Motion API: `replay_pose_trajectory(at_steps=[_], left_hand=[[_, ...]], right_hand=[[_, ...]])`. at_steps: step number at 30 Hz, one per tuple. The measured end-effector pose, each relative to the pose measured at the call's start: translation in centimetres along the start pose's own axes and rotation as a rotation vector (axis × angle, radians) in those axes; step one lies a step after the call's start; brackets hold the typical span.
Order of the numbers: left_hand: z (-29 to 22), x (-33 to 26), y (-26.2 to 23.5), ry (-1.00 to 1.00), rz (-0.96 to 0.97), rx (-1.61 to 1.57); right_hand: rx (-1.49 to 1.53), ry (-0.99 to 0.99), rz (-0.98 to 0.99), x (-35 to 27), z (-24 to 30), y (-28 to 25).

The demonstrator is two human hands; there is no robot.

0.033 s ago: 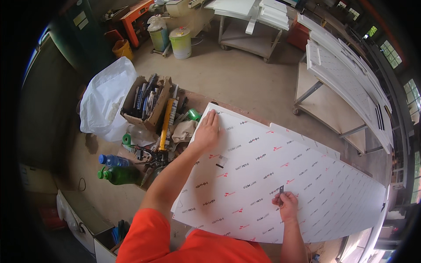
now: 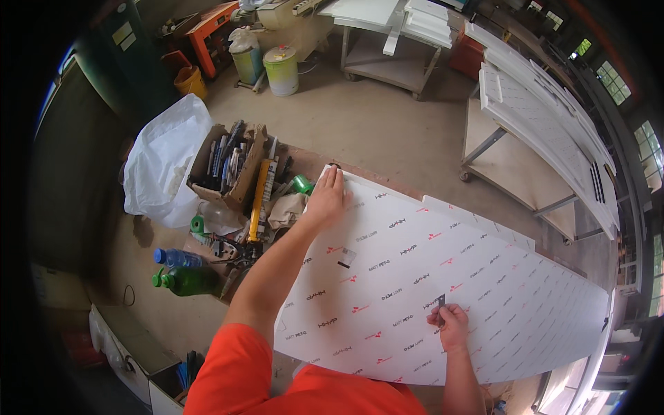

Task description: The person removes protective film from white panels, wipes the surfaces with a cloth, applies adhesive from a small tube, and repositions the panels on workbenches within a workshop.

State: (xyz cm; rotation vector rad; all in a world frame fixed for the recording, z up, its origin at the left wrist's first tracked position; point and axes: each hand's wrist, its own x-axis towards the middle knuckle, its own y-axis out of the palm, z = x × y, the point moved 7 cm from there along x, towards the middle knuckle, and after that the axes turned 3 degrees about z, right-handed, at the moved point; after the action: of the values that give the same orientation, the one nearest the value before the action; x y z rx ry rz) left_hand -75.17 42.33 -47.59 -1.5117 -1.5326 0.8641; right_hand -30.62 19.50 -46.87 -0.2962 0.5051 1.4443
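Note:
A large white panel with printed film lies in front of me on a low table. My left hand rests flat on its far left corner, fingers stretched out and together, fingertips at the far edge. My right hand is closed over the panel's middle, pinching a small dark flat piece; its exact kind is unclear. Between the hands, a small label with a black strip sits on the film. Another white panel edge shows beyond the far side.
Left of the panel are a cardboard box of tubes and markers, a yellow caulking gun, a green bottle, a blue-capped bottle and a white plastic bag. Wheeled carts with white panels stand right and far.
My left hand's fingertips have slid slightly farther, to the panel's far edge. My right hand keeps its pinch in nearly the same place. The whole view has shifted slightly.

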Motion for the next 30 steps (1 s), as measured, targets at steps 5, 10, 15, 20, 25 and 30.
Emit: replay_pose_trajectory(at_steps=[5,10,15,20,25,30], left_hand=[[-4.3,8.6,3.8,0.094,0.173,0.101],[-21.0,6.0,9.7,0.431,0.246,-0.106],[-9.5,7.4,4.9,0.244,0.189,0.188],[-2.6,5.7,0.9,0.056,0.111,0.278],[-17.5,0.4,6.5,0.341,0.172,0.018],[-16.7,-7.1,4.8,0.338,0.050,-0.060]], right_hand=[[-0.095,-0.017,-0.023,0.4,0.0,0.0],[-0.144,0.035,-0.111,0.0,0.4,0.2],[-0.035,0.025,-0.099,-0.2,0.3,-0.4],[-0.046,-0.055,-0.052,0.4,0.0,0.7],[0.089,0.015,-0.160,0.1,2.2,2.2],[0.041,-0.120,-0.056,2.2,4.7,5.8]])
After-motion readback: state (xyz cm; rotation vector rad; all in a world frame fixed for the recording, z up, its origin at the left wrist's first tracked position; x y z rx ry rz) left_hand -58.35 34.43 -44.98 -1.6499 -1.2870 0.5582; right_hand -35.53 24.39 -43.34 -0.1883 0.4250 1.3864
